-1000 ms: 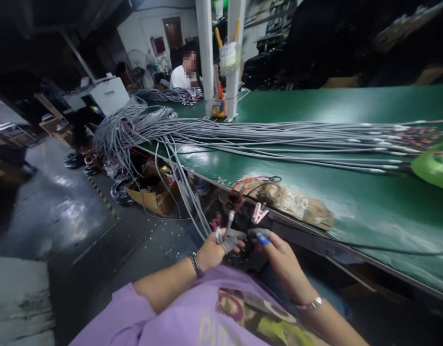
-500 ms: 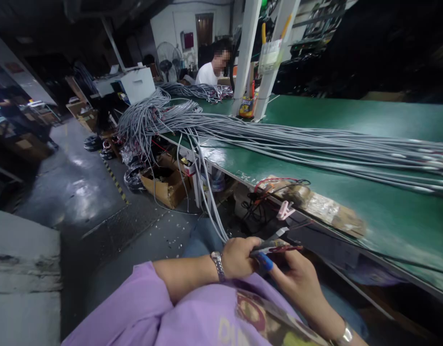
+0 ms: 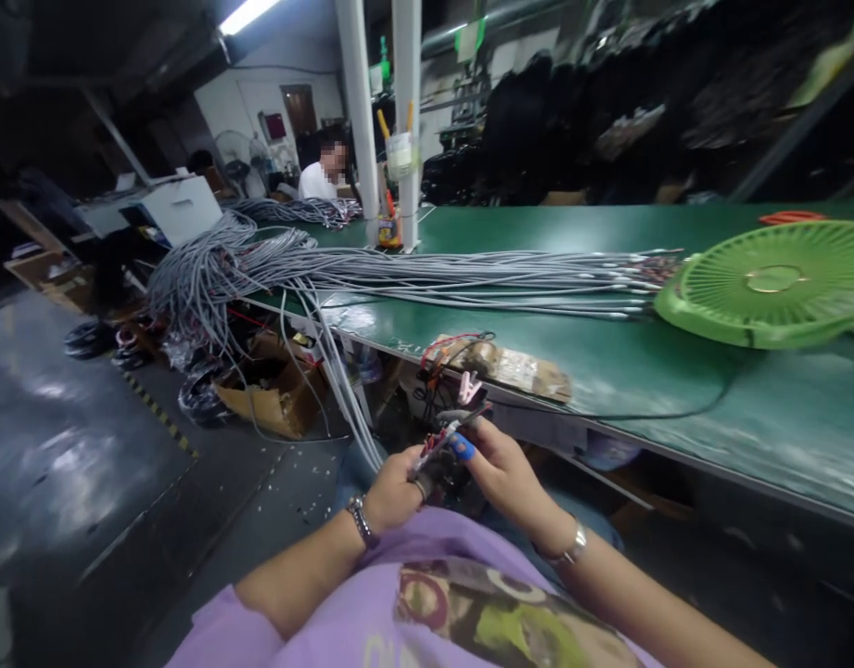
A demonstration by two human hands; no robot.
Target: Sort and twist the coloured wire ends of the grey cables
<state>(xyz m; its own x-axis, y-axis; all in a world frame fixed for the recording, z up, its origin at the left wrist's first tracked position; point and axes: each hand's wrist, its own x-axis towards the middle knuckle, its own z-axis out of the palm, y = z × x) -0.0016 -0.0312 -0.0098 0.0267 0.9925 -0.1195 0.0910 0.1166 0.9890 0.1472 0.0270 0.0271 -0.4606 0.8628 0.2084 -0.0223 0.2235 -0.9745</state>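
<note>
In front of my body, my left hand (image 3: 397, 490) is closed around several grey cables (image 3: 350, 408) that hang down from the bench edge. Thin coloured wires show at the cable ends (image 3: 437, 443) just past its thumb. My right hand (image 3: 494, 464) pinches those same ends between thumb and fingers; a blue wrap covers its thumb tip. Dark, blurred pieces lie between the two hands, and I cannot make out what they are. Just beyond my fingers, a pale pink clip (image 3: 469, 388) sits by the bench edge.
Along the green bench (image 3: 607, 371) runs a long bundle of grey cables (image 3: 427, 269). A green fan (image 3: 774, 278) stands at the right. A taped board (image 3: 524, 371) with wires lies at the front edge. Below is a cardboard box (image 3: 280, 399). A person (image 3: 322, 172) sits behind.
My view has swung right, bringing the green fan into sight. My right hand has shifted up along the cable ends, and the hands are now farther apart.
</note>
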